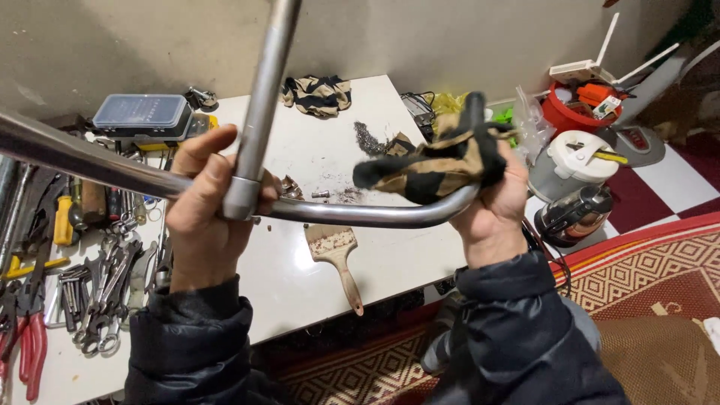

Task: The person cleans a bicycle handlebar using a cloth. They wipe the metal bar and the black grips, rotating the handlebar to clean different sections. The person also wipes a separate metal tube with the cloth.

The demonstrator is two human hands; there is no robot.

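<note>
Gripping bent steel handlebar (360,214), left hand (206,217) (right hand (491,202) rag-wrapped).

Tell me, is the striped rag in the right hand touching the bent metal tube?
Touching. In the head view, the rag gripped by the right hand is pressed over the tube at its bend.

Plastic case (141,114): flat, grey-blue with clear lid, on the tabletop (390,262) beyond the left hand (202,217).
Label (606,106): small white-and-green tag in the red bucket (574,116), beyond the right hand (495,210).
</note>
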